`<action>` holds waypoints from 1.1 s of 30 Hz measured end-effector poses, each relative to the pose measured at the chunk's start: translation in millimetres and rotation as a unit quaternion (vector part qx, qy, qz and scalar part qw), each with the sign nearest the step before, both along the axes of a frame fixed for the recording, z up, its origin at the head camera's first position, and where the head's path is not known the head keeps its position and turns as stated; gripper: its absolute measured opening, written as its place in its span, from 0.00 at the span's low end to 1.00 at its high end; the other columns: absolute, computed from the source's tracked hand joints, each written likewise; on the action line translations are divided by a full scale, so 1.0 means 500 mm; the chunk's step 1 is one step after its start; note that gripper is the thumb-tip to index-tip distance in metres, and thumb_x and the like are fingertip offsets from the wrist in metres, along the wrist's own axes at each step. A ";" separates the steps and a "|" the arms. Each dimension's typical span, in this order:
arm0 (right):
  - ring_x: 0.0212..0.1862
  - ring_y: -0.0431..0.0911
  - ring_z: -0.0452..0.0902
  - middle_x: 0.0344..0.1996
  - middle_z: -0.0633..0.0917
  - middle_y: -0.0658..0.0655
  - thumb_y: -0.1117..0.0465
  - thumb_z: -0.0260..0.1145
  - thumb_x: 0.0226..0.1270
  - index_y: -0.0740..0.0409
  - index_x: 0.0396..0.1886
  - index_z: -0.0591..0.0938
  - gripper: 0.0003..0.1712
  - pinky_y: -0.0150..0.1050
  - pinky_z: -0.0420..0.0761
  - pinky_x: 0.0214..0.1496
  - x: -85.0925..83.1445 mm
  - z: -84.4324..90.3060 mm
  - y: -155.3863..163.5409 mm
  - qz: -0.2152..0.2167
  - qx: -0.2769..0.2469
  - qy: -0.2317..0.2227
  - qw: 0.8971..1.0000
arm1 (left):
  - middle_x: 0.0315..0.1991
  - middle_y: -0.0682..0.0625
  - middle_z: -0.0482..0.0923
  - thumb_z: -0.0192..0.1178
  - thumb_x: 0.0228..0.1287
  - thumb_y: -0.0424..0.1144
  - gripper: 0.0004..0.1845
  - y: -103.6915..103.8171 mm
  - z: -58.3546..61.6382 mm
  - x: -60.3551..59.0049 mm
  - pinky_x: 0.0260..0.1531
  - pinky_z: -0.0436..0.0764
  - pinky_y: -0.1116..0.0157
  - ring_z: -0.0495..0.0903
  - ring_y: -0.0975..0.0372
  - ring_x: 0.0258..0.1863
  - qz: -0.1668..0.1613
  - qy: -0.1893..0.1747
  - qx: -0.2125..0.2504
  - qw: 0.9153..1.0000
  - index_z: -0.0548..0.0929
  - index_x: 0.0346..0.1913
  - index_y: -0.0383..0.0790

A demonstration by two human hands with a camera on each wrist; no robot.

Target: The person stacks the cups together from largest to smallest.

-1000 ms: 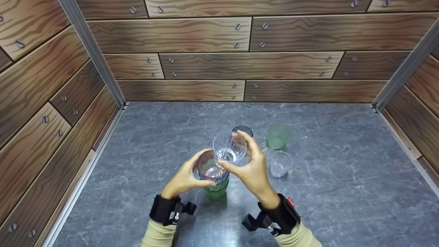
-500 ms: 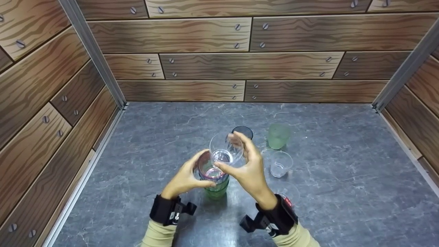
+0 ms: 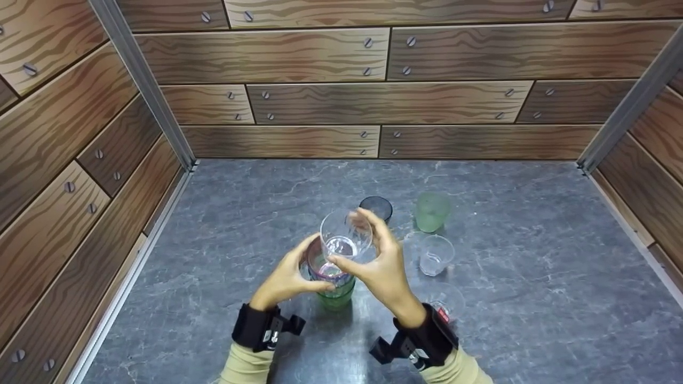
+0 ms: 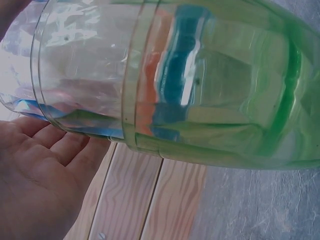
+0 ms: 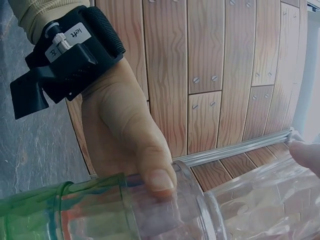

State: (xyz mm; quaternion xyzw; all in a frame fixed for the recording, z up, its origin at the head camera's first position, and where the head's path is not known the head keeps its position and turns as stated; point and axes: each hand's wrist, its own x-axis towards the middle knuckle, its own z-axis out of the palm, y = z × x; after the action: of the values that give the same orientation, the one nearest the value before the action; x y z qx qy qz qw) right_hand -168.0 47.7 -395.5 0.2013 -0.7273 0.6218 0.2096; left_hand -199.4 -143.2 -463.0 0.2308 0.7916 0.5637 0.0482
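Note:
My left hand (image 3: pixel 285 280) is wrapped around a stack of nested plastic cups (image 3: pixel 337 300), green at the bottom with a pinkish rim on top. In the left wrist view, orange and blue bands show through the green cup (image 4: pixel 235 90). My right hand (image 3: pixel 381 269) grips a clear cup (image 3: pixel 346 221) between thumb and fingers, tilted above the stack's mouth. The right wrist view has the base of this clear cup (image 5: pixel 265 200) right at the stack's upper rim; whether it sits inside cannot be told. My left thumb (image 5: pixel 159 170) lies against the stack's upper part.
A dark cup (image 3: pixel 376 205) stands behind my right fingers. To the right are a green cup (image 3: pixel 433 212) and a clear faceted cup (image 3: pixel 436 257). Another clear cup (image 3: pixel 451 298) is partly hidden by my right wrist. Plank-patterned walls (image 3: pixel 320 101) enclose the grey marbled surface (image 3: pixel 533 266).
My right hand has moved slightly left and down with the clear cup, bringing it further over the stack. My left hand and the stack have stayed almost still.

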 end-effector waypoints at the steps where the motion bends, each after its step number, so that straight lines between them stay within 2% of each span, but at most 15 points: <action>1: 0.57 0.50 0.75 0.54 0.78 0.65 0.65 0.78 0.36 0.69 0.61 0.67 0.48 0.28 0.73 0.65 0.000 -0.001 -0.001 0.001 0.001 0.003 1.000 | 0.65 0.45 0.68 0.76 0.36 0.43 0.53 0.000 0.000 0.000 0.65 0.71 0.57 0.71 0.54 0.63 0.000 -0.001 0.000 1.000 0.58 0.69 0.42; 8: 0.58 0.44 0.74 0.54 0.78 0.65 0.64 0.78 0.36 0.68 0.60 0.67 0.48 0.29 0.73 0.65 0.000 -0.004 -0.004 0.001 0.006 0.008 1.000 | 0.63 0.46 0.69 0.76 0.36 0.44 0.53 0.000 0.001 0.002 0.62 0.74 0.58 0.73 0.56 0.60 0.004 0.000 -0.003 1.000 0.59 0.69 0.46; 12: 0.58 0.46 0.74 0.54 0.78 0.64 0.64 0.78 0.36 0.67 0.61 0.67 0.48 0.29 0.73 0.65 0.001 -0.004 -0.006 0.002 0.010 0.002 1.000 | 0.63 0.44 0.70 0.76 0.36 0.43 0.53 -0.001 0.000 0.001 0.62 0.74 0.59 0.73 0.54 0.60 0.002 0.006 -0.002 1.000 0.59 0.68 0.44; 18: 0.58 0.50 0.74 0.55 0.78 0.62 0.62 0.78 0.37 0.67 0.61 0.67 0.48 0.30 0.73 0.66 0.000 -0.005 -0.010 0.008 0.018 -0.015 1.000 | 0.64 0.45 0.68 0.76 0.35 0.44 0.54 -0.001 0.001 0.000 0.64 0.73 0.58 0.72 0.55 0.61 0.001 -0.006 0.001 1.000 0.58 0.69 0.44; 25: 0.58 0.51 0.75 0.54 0.79 0.62 0.62 0.78 0.37 0.66 0.61 0.68 0.47 0.34 0.73 0.66 -0.004 -0.014 -0.015 0.011 0.024 -0.034 0.999 | 0.65 0.43 0.68 0.76 0.37 0.42 0.54 -0.001 -0.002 -0.002 0.64 0.72 0.58 0.72 0.53 0.61 -0.007 -0.006 0.009 1.000 0.57 0.69 0.41; 33: 0.58 0.51 0.75 0.55 0.79 0.62 0.61 0.78 0.37 0.65 0.61 0.68 0.48 0.40 0.72 0.68 -0.008 -0.023 -0.018 0.008 0.037 -0.054 0.998 | 0.64 0.43 0.69 0.76 0.37 0.42 0.54 0.000 -0.003 -0.002 0.65 0.72 0.59 0.72 0.54 0.61 0.000 -0.002 -0.001 1.000 0.56 0.70 0.40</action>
State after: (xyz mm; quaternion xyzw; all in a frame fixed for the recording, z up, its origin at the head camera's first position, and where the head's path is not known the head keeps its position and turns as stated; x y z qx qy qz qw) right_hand -171.9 38.7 -407.1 0.1807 -0.7586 0.6059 0.1575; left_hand -200.5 -143.3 -464.3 0.2294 0.7924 0.5631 0.0497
